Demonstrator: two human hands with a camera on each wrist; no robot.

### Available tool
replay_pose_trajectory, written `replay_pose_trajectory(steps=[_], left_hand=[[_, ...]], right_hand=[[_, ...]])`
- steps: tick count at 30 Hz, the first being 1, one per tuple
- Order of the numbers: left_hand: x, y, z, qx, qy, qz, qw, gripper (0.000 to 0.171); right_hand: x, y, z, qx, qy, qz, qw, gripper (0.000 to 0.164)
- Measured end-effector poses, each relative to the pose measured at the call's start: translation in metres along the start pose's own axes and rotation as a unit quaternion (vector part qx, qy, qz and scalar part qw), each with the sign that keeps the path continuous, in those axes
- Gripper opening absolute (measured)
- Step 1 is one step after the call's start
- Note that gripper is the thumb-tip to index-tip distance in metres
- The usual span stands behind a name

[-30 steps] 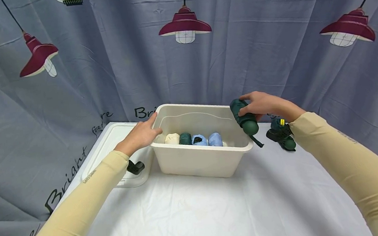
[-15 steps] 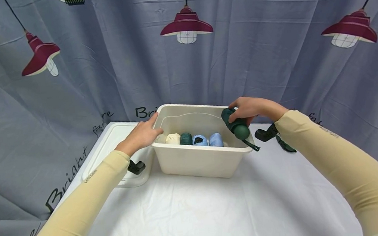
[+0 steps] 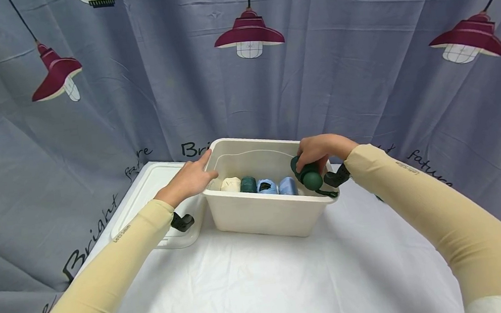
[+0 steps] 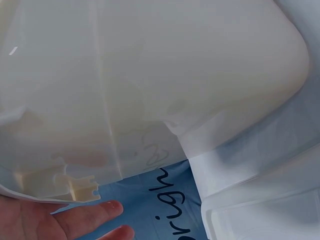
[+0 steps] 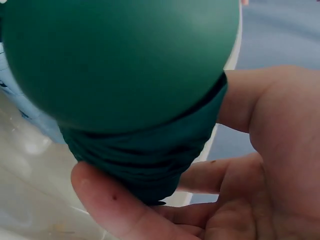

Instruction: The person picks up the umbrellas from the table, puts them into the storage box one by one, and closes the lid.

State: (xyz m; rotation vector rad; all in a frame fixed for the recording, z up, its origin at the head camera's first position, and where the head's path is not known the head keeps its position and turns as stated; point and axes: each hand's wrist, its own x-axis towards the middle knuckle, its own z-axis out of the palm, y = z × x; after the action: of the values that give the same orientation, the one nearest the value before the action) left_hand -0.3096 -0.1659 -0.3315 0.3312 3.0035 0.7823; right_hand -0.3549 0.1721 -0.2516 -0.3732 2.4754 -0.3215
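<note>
Umbrella (image 3: 312,180) dark green; bin (image 3: 260,215) cream-white; sleeves (image 3: 420,201) pale yellow; curtain (image 3: 174,98) grey-blue, maroon lamps (image 3: 248,31) printed.

Left hand (image 3: 188,181) outstretched, right hand (image 3: 323,149) curled

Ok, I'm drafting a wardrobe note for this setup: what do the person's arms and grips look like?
The left sleeve and right sleeve are pale yellow and close-fitting, with small dark lettering on each forearm. A black fitting shows at each wrist. The left grip and right grip are ungloved.
</note>
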Motion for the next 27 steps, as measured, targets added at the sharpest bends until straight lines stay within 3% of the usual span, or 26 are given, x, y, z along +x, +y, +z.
replay_pose_trajectory(steps=[10, 14, 21, 27], left_hand=[[0.001, -0.002, -0.001, 0.003, -0.003, -0.002, 1.0, 0.082], [0.001, -0.001, 0.0, 0.001, -0.008, -0.003, 1.0, 0.082], [0.001, -0.001, 0.001, 0.003, -0.009, -0.001, 1.0, 0.082], [0.001, -0.002, 0.001, 0.003, -0.009, 0.0, 1.0, 0.082]], right_hand=[[0.023, 0.0, 0.009, -0.029, -0.01, 0.046, 0.998, 0.017], [0.029, 0.002, 0.011, -0.056, -0.005, 0.052, 0.997, 0.018], [0.038, 0.003, 0.018, -0.054, -0.021, 0.072, 0.996, 0.02], [0.046, 0.004, 0.027, -0.073, -0.022, 0.065, 0.995, 0.022]])
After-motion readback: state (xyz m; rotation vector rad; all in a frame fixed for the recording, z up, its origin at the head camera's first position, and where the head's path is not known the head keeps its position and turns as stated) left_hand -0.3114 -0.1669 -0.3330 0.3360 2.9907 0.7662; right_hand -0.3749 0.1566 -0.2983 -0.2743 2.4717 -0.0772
